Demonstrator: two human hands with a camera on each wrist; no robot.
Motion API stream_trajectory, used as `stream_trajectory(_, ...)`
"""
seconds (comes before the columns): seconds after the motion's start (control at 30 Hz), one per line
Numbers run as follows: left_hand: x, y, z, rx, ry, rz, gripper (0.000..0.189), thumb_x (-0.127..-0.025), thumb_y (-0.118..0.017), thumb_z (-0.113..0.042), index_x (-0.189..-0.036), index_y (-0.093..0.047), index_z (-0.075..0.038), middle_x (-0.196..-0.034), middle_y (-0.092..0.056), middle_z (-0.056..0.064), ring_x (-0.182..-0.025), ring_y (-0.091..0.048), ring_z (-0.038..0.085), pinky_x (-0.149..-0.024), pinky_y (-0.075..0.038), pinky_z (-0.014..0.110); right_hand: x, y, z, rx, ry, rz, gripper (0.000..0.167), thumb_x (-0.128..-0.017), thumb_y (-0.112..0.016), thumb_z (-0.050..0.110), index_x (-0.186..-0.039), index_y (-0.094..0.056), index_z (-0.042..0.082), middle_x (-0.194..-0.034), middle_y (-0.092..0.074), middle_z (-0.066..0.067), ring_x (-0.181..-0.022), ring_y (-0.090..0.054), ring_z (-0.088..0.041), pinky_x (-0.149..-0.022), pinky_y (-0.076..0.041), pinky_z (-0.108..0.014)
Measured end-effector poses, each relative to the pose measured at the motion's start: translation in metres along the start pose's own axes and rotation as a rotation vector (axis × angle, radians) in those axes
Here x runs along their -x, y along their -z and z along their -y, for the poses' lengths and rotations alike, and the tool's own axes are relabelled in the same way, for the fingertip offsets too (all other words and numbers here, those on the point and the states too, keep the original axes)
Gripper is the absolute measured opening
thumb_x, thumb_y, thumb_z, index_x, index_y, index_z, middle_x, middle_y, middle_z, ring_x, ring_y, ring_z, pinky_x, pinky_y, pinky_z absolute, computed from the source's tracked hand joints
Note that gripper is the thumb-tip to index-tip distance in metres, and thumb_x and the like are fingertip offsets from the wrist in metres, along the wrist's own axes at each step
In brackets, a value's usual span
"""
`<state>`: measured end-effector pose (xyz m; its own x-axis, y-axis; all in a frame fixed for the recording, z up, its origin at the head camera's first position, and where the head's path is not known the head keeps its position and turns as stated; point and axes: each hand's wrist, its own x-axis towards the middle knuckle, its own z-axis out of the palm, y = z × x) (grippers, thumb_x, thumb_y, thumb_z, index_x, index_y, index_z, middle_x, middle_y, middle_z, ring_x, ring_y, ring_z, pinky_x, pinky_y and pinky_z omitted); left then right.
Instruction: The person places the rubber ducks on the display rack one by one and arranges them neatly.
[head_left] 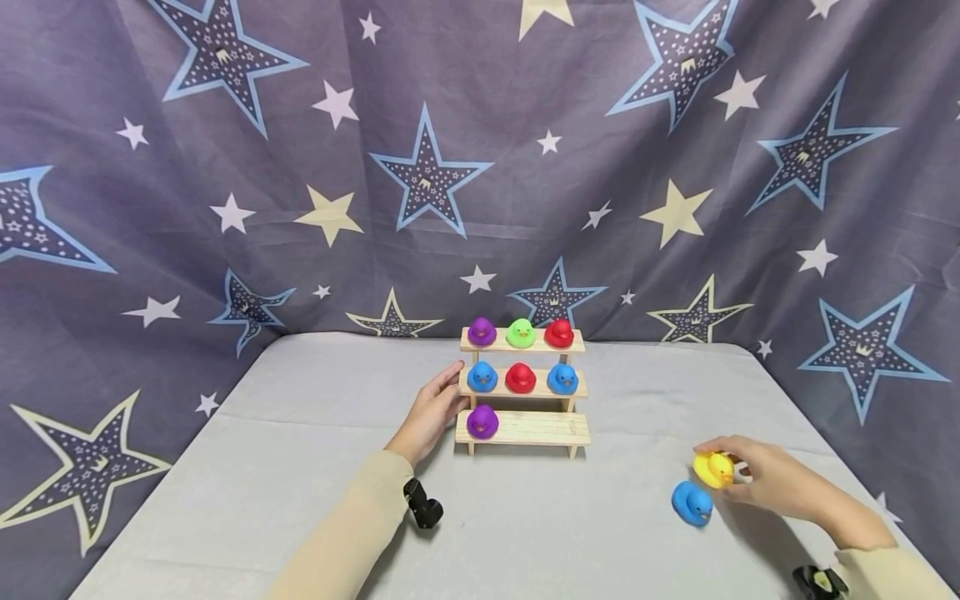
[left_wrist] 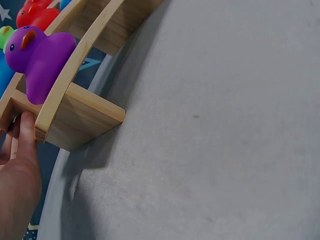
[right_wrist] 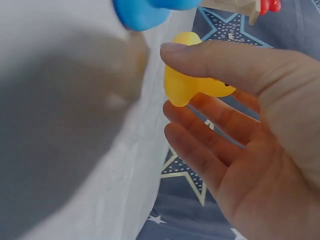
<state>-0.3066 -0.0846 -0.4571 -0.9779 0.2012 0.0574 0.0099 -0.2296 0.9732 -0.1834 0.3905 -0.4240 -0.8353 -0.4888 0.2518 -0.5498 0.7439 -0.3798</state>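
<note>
A three-tier wooden display shelf (head_left: 543,427) stands at mid-table with small rubber ducks on its tiers. My left hand (head_left: 431,412) holds its left end, with thumb and fingers at the middle tier; in the left wrist view the fingertips are partly hidden behind the wood. A purple duck (left_wrist: 42,60) sits on the bottom tier close to that hand. On the right, my right hand (head_left: 776,479) pinches a yellow rubber duck (right_wrist: 180,85) between thumb and fingers. Right beside it on the table is a blue duck (head_left: 692,504).
The top tier carries a purple duck (head_left: 482,332), a green duck (head_left: 521,333) and a red duck (head_left: 559,333). On the middle tier, another red duck (head_left: 521,378) sits between two blue ones. A star-patterned curtain (head_left: 450,275) surrounds the grey-covered table (head_left: 315,500).
</note>
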Motion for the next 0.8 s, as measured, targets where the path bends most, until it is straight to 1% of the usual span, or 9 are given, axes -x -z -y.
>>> stream_trajectory(0.1, 0.000, 0.000, 0.001, 0.003, 0.000, -0.003, 0.054, -0.103, -0.043, -0.003, -0.156, -0.030, -0.002, -0.153, -0.037, 0.019, -0.139, -0.041, 0.031, -0.112, -0.043, 0.031, -0.003, 0.003, 0.003, 0.016, 0.013, -0.023, 0.052, -0.066, -0.086, 0.000, -0.114, -0.068, 0.005, -0.105, -0.069, -0.011, -0.091, -0.058, -0.003, -0.065, -0.059, -0.027)
stream_trajectory(0.27, 0.000, 0.000, 0.001, 0.001, -0.008, 0.004, 0.054, -0.103, -0.043, -0.003, -0.156, -0.030, -0.002, -0.154, -0.035, 0.020, -0.140, -0.039, 0.031, -0.112, -0.042, 0.031, -0.011, 0.003, 0.008, 0.043, 0.075, -0.071, 0.052, -0.064, -0.086, -0.002, -0.113, -0.069, 0.005, -0.102, -0.069, -0.006, -0.088, -0.057, -0.002, -0.062, -0.058, -0.026)
stream_trajectory(0.33, 0.000, 0.000, 0.001, 0.000, -0.006, 0.004, 0.054, -0.103, -0.043, -0.004, -0.156, -0.030, -0.002, -0.154, -0.035, 0.020, -0.140, -0.039, 0.032, -0.113, -0.042, 0.032, -0.013, 0.003, 0.011, 0.044, 0.086, -0.069, 0.052, -0.065, -0.086, -0.001, -0.113, -0.068, 0.005, -0.102, -0.069, -0.005, -0.088, -0.057, -0.002, -0.062, -0.058, -0.027)
stream_trajectory(0.4, 0.000, 0.000, 0.001, -0.001, -0.002, 0.000, 0.054, -0.103, -0.043, -0.004, -0.156, -0.030, -0.002, -0.154, -0.036, 0.019, -0.140, -0.040, 0.032, -0.113, -0.042, 0.033, -0.016, 0.003, 0.015, 0.038, 0.082, -0.065, 0.051, -0.066, -0.086, 0.000, -0.114, -0.069, 0.006, -0.102, -0.069, -0.003, -0.088, -0.058, -0.003, -0.063, -0.058, -0.027)
stream_trajectory(0.63, 0.001, -0.001, -0.001, -0.008, -0.006, 0.006, 0.055, -0.104, -0.042, -0.003, -0.156, -0.028, -0.001, -0.155, -0.034, 0.020, -0.141, -0.039, 0.033, -0.114, -0.040, 0.034, -0.029, 0.004, 0.027, 0.011, 0.016, 0.017, 0.050, -0.074, -0.086, 0.009, -0.121, -0.067, 0.007, -0.109, -0.068, -0.002, -0.094, -0.059, -0.006, -0.071, -0.060, -0.032)
stream_trajectory(0.73, 0.002, -0.001, -0.001, -0.008, -0.003, 0.008, 0.054, -0.104, -0.042, -0.003, -0.156, -0.028, -0.002, -0.155, -0.034, 0.019, -0.141, -0.039, 0.032, -0.114, -0.041, 0.033, -0.037, 0.002, 0.032, -0.003, 0.015, 0.029, 0.050, -0.076, -0.085, 0.012, -0.122, -0.067, 0.008, -0.111, -0.068, -0.002, -0.095, -0.059, -0.007, -0.073, -0.061, -0.033)
stream_trajectory(0.8, 0.002, -0.001, -0.001, -0.011, -0.008, 0.012, 0.054, -0.104, -0.042, -0.003, -0.156, -0.027, -0.001, -0.154, -0.034, 0.020, -0.141, -0.039, 0.033, -0.114, -0.040, 0.033, -0.043, 0.001, 0.036, -0.010, 0.031, 0.029, 0.050, -0.077, -0.085, 0.013, -0.123, -0.067, 0.007, -0.112, -0.068, -0.003, -0.095, -0.059, -0.008, -0.073, -0.060, -0.034)
